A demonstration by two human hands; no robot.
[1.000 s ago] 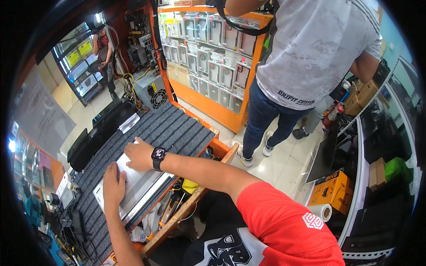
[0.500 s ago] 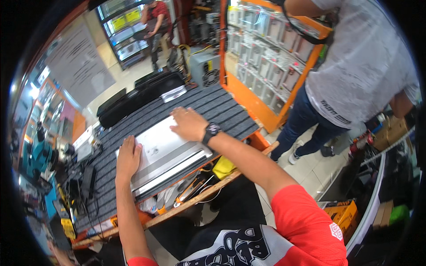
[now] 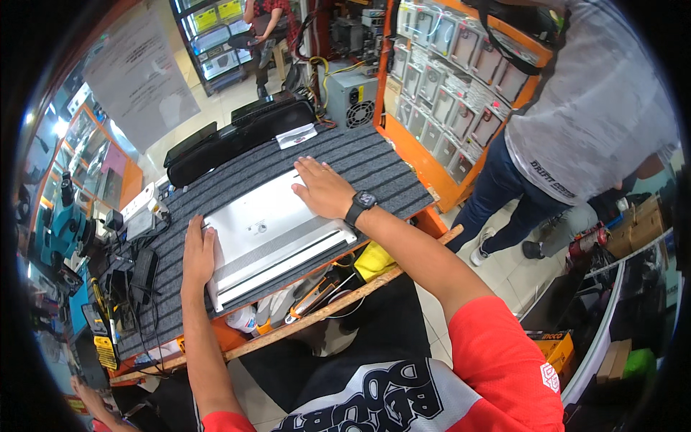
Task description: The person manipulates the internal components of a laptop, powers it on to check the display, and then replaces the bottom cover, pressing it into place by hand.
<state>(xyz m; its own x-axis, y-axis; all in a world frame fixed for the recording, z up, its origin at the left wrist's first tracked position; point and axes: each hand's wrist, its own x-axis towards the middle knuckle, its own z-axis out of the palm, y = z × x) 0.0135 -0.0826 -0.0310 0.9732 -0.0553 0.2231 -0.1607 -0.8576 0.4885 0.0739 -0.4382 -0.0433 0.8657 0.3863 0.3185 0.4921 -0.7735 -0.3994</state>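
Note:
A silver laptop (image 3: pixel 270 219) lies underside up on the grey ribbed mat, with a dark vent strip and a long pale hinge bar on the side nearest me. My left hand (image 3: pixel 199 255) rests along its left edge, fingers straight and thumb over the casing. At the far right corner, my right hand (image 3: pixel 325 189) lies flat on the panel with its fingers stretched out and a black watch on the wrist. Neither hand is closed round anything.
Beneath the bench top, an open drawer (image 3: pixel 320 295) holds several tools and a yellow cloth-like item. Behind the laptop stand a long black speaker-like case (image 3: pixel 245 140) and a metal power supply (image 3: pixel 353 101). Cables and a teal microscope (image 3: pixel 65 223) crowd the left. Someone in grey (image 3: pixel 568 122) stands right.
My view has shifted, so the bench sits slightly farther right and looks sharper. Both hands stay on the laptop; the right fingers now look straighter, and the left hand lies more along the edge.

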